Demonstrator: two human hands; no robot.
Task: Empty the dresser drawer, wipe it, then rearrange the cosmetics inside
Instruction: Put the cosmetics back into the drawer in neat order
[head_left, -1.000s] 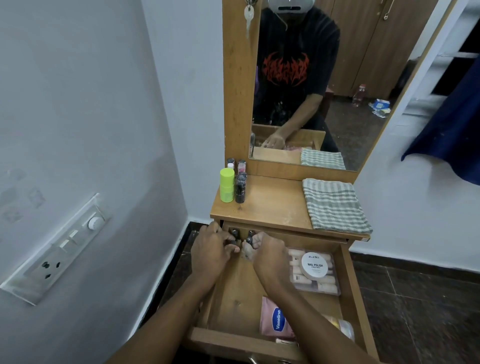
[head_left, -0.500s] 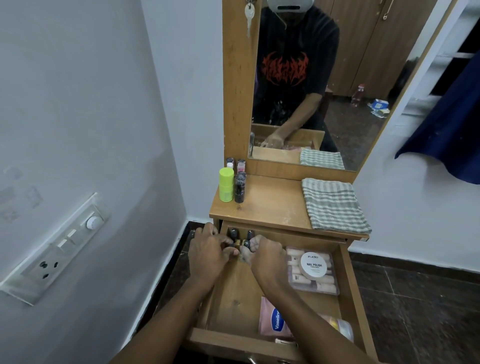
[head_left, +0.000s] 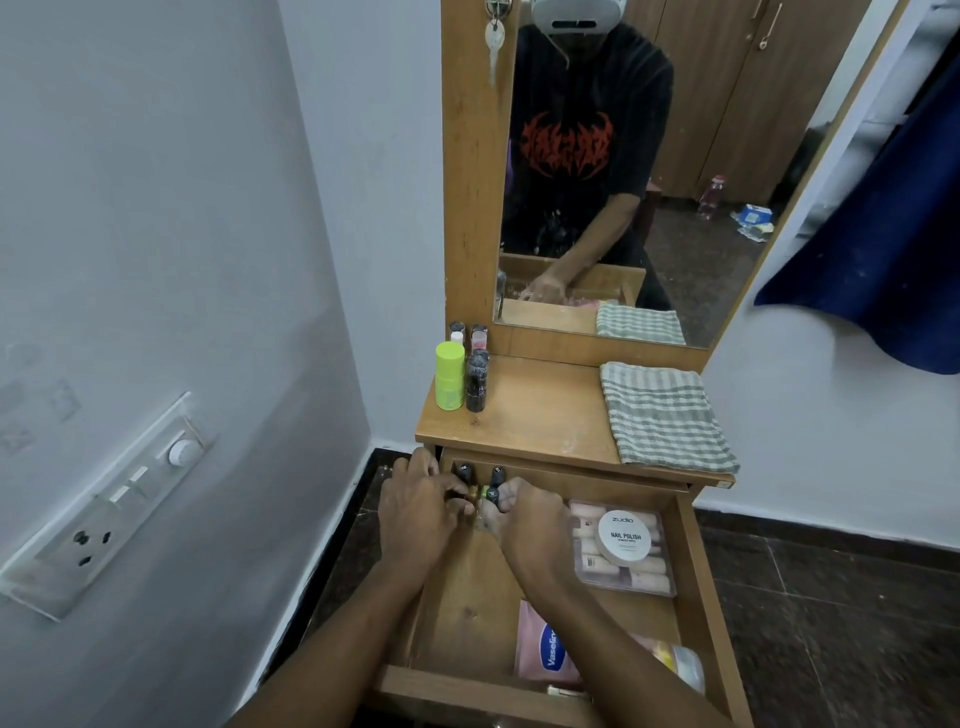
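Lower centre, drawer (head_left: 698, 582) far-left corner | left hand (head_left: 421, 512) and right hand (head_left: 530, 525) both curl round small bottles (head_left: 492, 493) | risk: crowded two-handed grip lets one slip, toppling those standing behind.

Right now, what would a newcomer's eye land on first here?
The left hand and right hand meet at the open drawer's back left corner, gripping small dark-capped bottles. Above, the tall mirror reflects the person. A lime-green bottle stands at the dresser top's left, a striped cloth on its right.
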